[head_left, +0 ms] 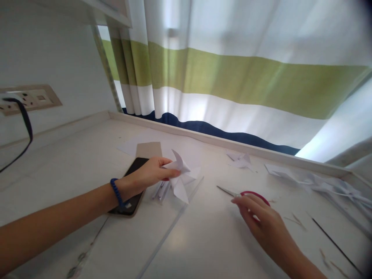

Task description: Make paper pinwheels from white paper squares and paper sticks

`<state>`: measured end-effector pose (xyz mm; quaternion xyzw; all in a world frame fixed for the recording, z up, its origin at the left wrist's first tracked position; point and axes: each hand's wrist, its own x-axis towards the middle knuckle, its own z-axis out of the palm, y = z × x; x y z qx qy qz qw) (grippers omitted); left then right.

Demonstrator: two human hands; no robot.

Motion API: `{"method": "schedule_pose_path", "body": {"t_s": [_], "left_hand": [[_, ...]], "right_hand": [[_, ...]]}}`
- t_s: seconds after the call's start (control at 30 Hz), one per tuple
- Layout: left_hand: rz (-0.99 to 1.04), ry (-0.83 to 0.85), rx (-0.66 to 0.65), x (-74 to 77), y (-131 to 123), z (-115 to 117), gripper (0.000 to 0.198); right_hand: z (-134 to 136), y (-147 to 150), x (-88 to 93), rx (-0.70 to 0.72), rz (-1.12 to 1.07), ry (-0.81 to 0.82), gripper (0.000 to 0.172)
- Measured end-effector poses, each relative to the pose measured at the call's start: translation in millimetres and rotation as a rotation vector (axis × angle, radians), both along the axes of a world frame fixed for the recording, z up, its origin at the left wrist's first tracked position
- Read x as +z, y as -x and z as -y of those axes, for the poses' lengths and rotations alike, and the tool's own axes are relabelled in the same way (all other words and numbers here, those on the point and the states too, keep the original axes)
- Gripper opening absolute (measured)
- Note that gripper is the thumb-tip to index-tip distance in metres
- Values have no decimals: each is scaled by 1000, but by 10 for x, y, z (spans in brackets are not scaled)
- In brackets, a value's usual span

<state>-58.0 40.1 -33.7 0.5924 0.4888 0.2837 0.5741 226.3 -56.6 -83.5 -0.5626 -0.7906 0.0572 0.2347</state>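
The white paper pinwheel with pointed, curled blades is in my left hand, pinched between thumb and fingers just above the white tabletop. Directly below it, partly hidden, lies a small white folded piece with dark marks; I cannot tell what it is. My left forearm, with a blue coiled band at the wrist, crosses over a black phone in a pale-edged case. Behind that hand lies a flat grey-beige rectangular card, beside thin white paper.

My right hand is on the red-handled metal scissors, its fingers bent over the handle; I cannot tell how firmly they close on it. The blades point left, toward the pinwheel, and stay apart from it. Beyond them sits a crumpled, folded white paper piece, and further right lie more folded white papers. Nearer my right forearm are slim light-brown sticks and a thin black rod. A white, green and navy striped curtain hangs behind the table.
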Motion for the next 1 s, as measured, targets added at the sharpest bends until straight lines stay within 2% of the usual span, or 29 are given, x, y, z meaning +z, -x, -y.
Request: {"method": "schedule_pose_path", "body": {"t_s": [0.07, 0.13, 0.2, 0.3, 0.37, 0.53, 0.7, 0.83, 1.0], "left_hand": [[-10, -29, 26, 40, 53, -39, 21], [-12, -61, 45, 83, 78, -73, 21], [-2, -88, 54, 121, 77, -109, 21], [29, -130, 62, 176, 33, -171, 22], [67, -150, 72, 221, -16, -214, 20], [213, -159, 58, 359, -156, -298, 18], [288, -179, 9, 465, -292, -311, 16], [327, -196, -5, 499, -380, -294, 15], [342, -196, -33, 514, -462, -233, 18]], "right_hand": [[-287, 126, 61, 56, 37, 85, 28], [-545, 249, 90, 45, 43, 98, 28], [-738, 374, 83, -23, 34, 112, 27], [-883, 554, 42, -133, -3, 181, 34], [-910, 653, 21, -168, -49, 240, 31], [-902, 747, 48, -168, -289, 461, 11], [-824, 681, 187, -130, -678, 695, 19], [-713, 631, 365, -107, -942, 736, 21], [-599, 592, 593, -82, -1125, 736, 19]]}}
